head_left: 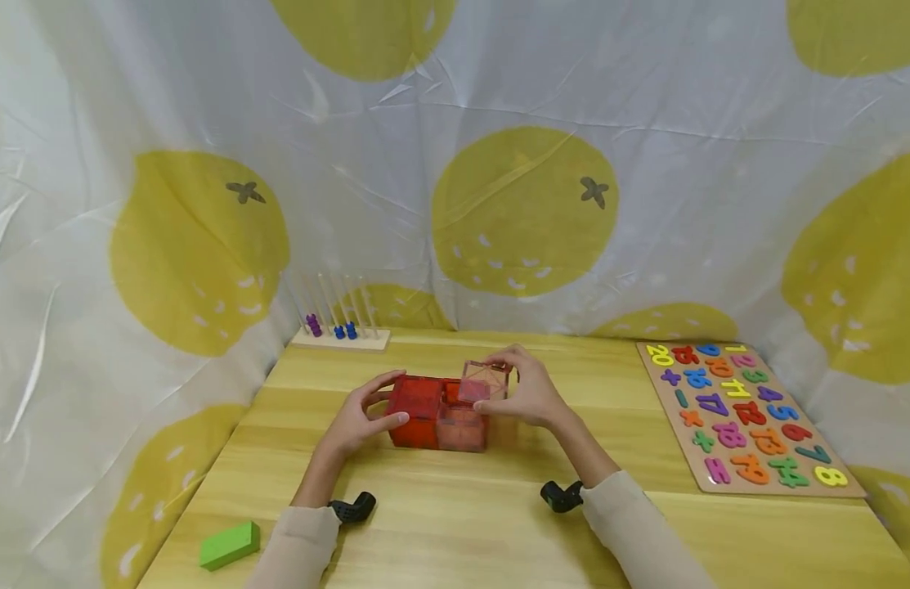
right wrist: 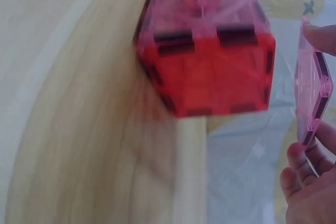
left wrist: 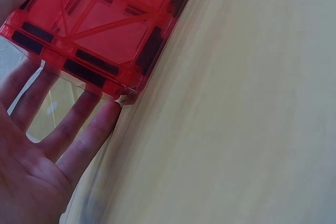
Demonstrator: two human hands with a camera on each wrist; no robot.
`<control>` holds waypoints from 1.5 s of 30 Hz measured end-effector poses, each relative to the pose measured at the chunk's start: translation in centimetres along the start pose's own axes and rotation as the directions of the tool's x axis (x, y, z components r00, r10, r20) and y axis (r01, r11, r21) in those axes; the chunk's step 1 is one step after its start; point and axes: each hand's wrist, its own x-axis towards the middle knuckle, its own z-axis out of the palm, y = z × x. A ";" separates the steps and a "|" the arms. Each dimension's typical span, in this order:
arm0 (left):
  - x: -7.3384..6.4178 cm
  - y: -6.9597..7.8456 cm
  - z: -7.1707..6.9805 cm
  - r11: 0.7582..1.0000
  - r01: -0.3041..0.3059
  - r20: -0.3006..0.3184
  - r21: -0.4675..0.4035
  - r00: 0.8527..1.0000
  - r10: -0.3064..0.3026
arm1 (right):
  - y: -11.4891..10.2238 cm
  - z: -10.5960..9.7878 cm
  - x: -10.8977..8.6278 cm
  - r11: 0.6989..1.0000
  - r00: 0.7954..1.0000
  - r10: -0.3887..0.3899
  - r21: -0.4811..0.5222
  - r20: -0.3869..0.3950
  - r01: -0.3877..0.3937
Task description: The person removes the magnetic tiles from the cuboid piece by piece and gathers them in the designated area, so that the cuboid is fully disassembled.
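Note:
A box built of translucent red magnetic tiles (head_left: 416, 401) sits on the table, its right part bearing a pink tile (head_left: 462, 432) on the front. My left hand (head_left: 360, 415) holds the box's left end, thumb at the front and fingers at the far side; the left wrist view shows the fingertips against the red tile edge (left wrist: 89, 72). Between thumb and fingers, my right hand (head_left: 526, 391) pinches a loose pink square magnetic tile (head_left: 478, 378) above the box's right part. In the right wrist view that pink tile (right wrist: 305, 85) appears edge-on, apart from the box (right wrist: 210, 77).
A wooden peg stand (head_left: 344, 337) with purple and blue pieces is at the back left. To the right lies a number puzzle board (head_left: 690, 401) with colourful pieces. A green block (head_left: 230, 546) lies front left. A lemon-patterned cloth (head_left: 366, 204) hangs behind the table.

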 end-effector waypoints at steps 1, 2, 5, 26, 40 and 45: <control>-0.1 0.0 0.2 1.000 0.002 0.001 -0.003 1.000 -0.002 | 0.3 -0.5 -0.3 1.000 1.000 0.003 -0.010 -0.007 -0.003; -0.1 -0.1 0.4 1.000 0.003 0.001 -0.004 1.000 -0.003 | 0.6 -1.0 -0.5 1.000 1.000 0.009 -0.020 -0.013 -0.009; -0.1 -0.1 0.7 1.000 0.002 0.000 -0.012 1.000 -0.002 | 1.4 -2.4 -0.8 0.998 0.999 0.024 -0.052 -0.038 -0.026; -0.3 -0.1 1.0 0.999 0.035 -0.021 0.016 0.999 -0.035 | 8.5 -4.3 1.1 0.961 0.996 0.080 -0.269 0.029 -0.069; -0.5 -0.2 0.0 0.999 0.034 -0.019 0.028 0.999 -0.033 | 10.4 -1.2 2.3 0.969 0.979 0.186 -0.180 0.080 -0.169; -0.1 -0.2 0.3 1.000 0.027 -0.016 0.011 1.000 -0.027 | 10.1 -1.4 2.5 0.959 0.976 0.210 -0.209 0.063 -0.193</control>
